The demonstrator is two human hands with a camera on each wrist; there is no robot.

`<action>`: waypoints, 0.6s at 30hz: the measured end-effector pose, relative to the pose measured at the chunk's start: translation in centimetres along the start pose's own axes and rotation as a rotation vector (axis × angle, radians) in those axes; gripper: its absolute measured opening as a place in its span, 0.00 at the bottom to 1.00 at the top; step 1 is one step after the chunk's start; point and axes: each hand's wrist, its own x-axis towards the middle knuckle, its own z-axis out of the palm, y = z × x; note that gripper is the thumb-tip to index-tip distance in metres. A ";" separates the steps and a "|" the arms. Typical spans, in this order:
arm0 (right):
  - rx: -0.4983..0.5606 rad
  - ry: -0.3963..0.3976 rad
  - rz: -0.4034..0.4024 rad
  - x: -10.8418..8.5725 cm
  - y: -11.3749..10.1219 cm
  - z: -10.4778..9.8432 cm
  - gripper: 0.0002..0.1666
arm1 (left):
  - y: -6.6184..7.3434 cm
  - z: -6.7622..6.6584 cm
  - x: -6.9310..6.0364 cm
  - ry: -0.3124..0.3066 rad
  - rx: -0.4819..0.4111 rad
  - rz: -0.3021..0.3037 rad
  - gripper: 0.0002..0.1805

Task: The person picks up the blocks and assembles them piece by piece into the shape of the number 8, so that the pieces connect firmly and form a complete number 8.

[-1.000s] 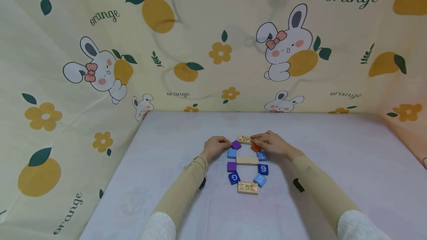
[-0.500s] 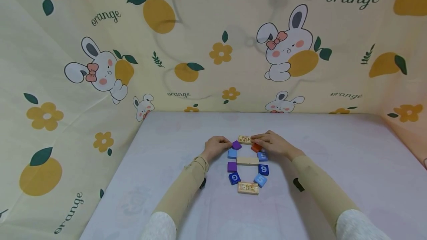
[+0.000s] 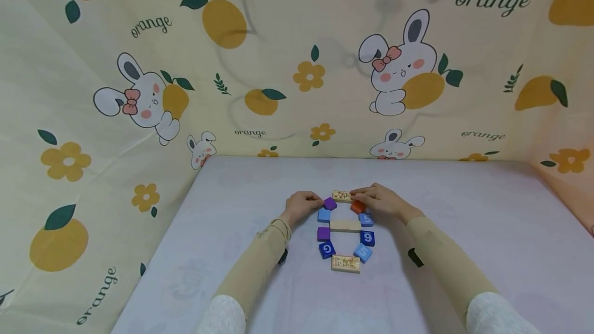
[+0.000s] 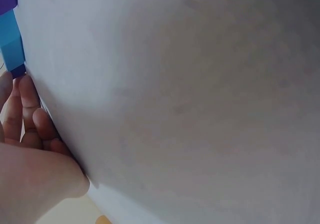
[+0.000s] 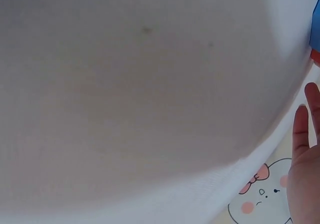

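Observation:
On the table, small blocks form a closed outline with a plain wooden bar (image 3: 345,226) across its middle. My left hand (image 3: 300,206) is at the upper left, thumb and fingertips pinching the near corner of a purple block (image 3: 330,203). In the left wrist view its fingertips meet the end of that block (image 4: 18,71). My right hand (image 3: 381,201) reaches in from the upper right. Its extended fingers touch the top patterned wooden block (image 3: 342,196) and lie over an orange block (image 3: 358,207), partly hiding both. The right wrist view shows fairly straight fingers (image 5: 301,129).
Down the left run a light blue block (image 3: 324,215), a purple block (image 3: 323,234) and a dark blue block (image 3: 327,250). Blue numbered blocks (image 3: 367,238) line the right side. Another patterned wooden block (image 3: 345,264) closes the bottom. A printed cloth (image 3: 278,66) hangs behind the table.
The whole head view has shifted slightly downward and to the right. Both hands stay at the same blocks, and the layout of blocks looks the same.

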 end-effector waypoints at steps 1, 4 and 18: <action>-0.003 0.001 -0.004 0.0 0.0 0.0 0.24 | 0.0 0.0 0.0 0.000 -0.001 -0.002 0.10; -0.014 0.026 -0.011 -0.1 0.1 0.0 0.24 | 0.0 0.1 0.1 -0.002 -0.006 -0.003 0.10; -0.042 0.233 -0.130 -1.1 -1.1 -2.6 0.23 | 0.7 -1.4 -0.2 -0.026 0.184 0.123 0.13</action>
